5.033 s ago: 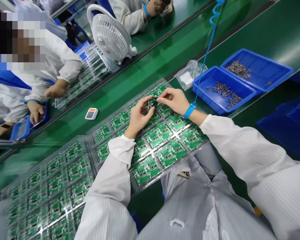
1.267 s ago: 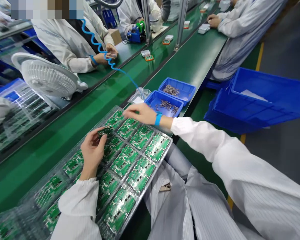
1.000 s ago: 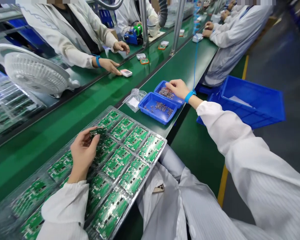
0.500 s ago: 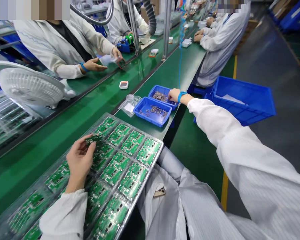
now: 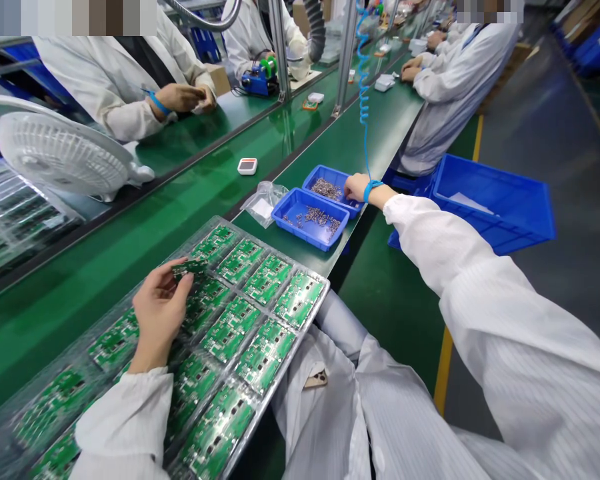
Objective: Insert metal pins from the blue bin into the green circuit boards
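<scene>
- Green circuit board (image 5: 191, 268), little one, pinched in the left hand (image 5: 159, 308) just above that clear, shiny plastic tray (image 5: 298, 339). What worries you?
- Slipping, honestly. Thumb-and-fingers grip, one side only; if it loosens, the thing could smack the flat bigger boards (image 5: 266, 357) underneath and scuff both.
- Fair. And the right hand (image 5: 359, 187)?
- Down in the far blue bin (image 5: 336, 175), curled; can't tell if it's got anything, fingertips are hidden. Those metal bits (image 5: 325, 189) look tiny and glinty, so fumbling one seems easy.
- Near blue bin (image 5: 310, 233) has a heap too, and they're side by side. Mix-up risk, if the parts differ.
- Plus the springy blue cord (image 5: 363, 100) coming down to the wristband (image 5: 371, 191). Pull back fast and it might snag a bin.
- Crinkly clear bag (image 5: 265, 203) just beside could get dragged along too.
</scene>
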`<action>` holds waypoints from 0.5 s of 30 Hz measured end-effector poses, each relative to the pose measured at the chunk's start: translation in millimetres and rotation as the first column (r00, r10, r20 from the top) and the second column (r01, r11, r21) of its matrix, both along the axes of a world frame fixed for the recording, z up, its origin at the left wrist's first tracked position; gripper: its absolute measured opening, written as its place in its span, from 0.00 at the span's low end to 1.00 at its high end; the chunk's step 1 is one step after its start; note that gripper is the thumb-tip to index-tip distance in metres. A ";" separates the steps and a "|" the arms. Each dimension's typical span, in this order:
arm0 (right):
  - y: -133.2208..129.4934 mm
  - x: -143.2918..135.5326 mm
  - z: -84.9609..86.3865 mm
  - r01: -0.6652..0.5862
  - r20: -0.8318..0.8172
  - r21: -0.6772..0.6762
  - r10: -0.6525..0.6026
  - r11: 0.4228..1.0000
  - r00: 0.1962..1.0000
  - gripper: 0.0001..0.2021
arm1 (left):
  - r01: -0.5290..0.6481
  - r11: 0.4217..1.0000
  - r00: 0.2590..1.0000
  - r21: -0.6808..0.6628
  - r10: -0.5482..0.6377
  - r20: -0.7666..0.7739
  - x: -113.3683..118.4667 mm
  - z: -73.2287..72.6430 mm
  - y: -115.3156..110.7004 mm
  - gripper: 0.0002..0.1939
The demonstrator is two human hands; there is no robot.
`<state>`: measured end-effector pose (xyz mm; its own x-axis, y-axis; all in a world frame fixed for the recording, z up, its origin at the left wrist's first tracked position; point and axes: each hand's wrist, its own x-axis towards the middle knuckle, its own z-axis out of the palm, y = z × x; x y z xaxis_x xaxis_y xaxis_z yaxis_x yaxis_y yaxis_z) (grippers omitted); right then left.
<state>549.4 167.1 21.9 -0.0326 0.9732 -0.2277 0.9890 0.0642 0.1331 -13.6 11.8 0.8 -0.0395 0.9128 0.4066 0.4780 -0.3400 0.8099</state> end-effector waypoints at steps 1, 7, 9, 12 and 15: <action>0.4 -0.5 0.3 0.002 0.002 -0.004 -0.002 1.000 1.000 0.17 | 0.005 1.000 1.000 0.001 -0.005 0.000 0.2 0.4 -0.4 0.25; 4.0 -6.3 3.3 -0.050 0.062 -0.034 0.052 0.998 0.997 0.16 | -0.022 1.000 0.998 0.021 0.023 -0.050 2.9 5.1 -2.6 0.27; 4.6 -9.8 4.0 -0.067 0.090 -0.031 0.070 0.997 0.993 0.16 | -0.029 0.999 0.997 0.022 0.031 -0.069 3.6 6.3 -2.7 0.28; 4.2 -14.9 5.5 -0.073 0.119 -0.024 0.075 0.997 0.990 0.16 | -0.025 1.000 0.998 0.014 0.025 -0.061 4.2 6.3 -2.4 0.28; 2.1 -18.2 8.9 -0.083 0.141 -0.034 0.087 0.996 0.986 0.17 | -0.033 0.999 0.999 0.002 0.033 -0.026 4.7 4.3 -1.6 0.27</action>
